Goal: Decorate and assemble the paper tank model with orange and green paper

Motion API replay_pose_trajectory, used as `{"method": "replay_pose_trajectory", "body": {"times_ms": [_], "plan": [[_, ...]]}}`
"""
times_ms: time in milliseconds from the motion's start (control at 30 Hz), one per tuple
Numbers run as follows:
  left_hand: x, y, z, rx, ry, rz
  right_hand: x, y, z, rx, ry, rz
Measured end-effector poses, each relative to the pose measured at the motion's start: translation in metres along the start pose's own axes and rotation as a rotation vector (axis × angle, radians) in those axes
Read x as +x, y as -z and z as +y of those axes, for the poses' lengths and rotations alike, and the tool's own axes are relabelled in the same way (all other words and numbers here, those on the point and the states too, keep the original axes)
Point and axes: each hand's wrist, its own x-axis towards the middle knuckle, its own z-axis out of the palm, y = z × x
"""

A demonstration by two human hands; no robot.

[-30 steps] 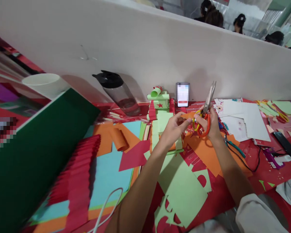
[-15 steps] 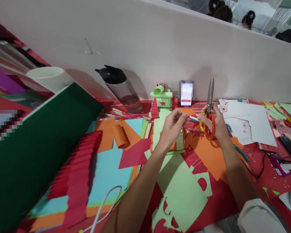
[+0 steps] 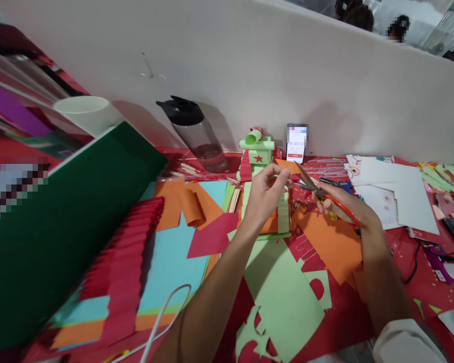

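My left hand [image 3: 267, 189] is closed, thumb and fingers pinched on a small piece of orange paper [image 3: 286, 166]. My right hand [image 3: 338, 201] grips scissors [image 3: 308, 179] with red and yellow handles. Their blades are spread and point left, with the upper tip close to the orange paper; I cannot tell whether they touch. Behind my left hand stands a light green and red paper model [image 3: 258, 156] with a red star and a rolled green tube on top. The hand hides part of its body. An orange sheet [image 3: 331, 244] lies below the scissors.
A phone [image 3: 296, 146] leans on the white partition [image 3: 227, 65]. Left of the model stand a water bottle [image 3: 202, 138] and a green board [image 3: 71, 222]. Cut green paper [image 3: 283, 292] lies in front; pleated red paper [image 3: 124, 267] at left; white sheets [image 3: 404, 186] at right.
The scissors have swung from upright to pointing left, and their blades have opened near the orange paper. My left hand has shifted slightly. The whole view has moved a little.
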Motion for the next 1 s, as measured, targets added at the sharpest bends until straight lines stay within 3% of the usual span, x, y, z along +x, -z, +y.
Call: {"method": "replay_pose_trajectory", "body": {"times_ms": [233,1000], "plan": [[0.0004,0.0001,-0.003,0.062,-0.019,-0.044,0.0058,-0.0113,0.0076,-0.064,-0.001,0.059],[0.0005,0.0023,0.0002,0.112,-0.012,-0.143,0.0058,-0.0106,-0.0004,-0.116,-0.044,0.028]]}}
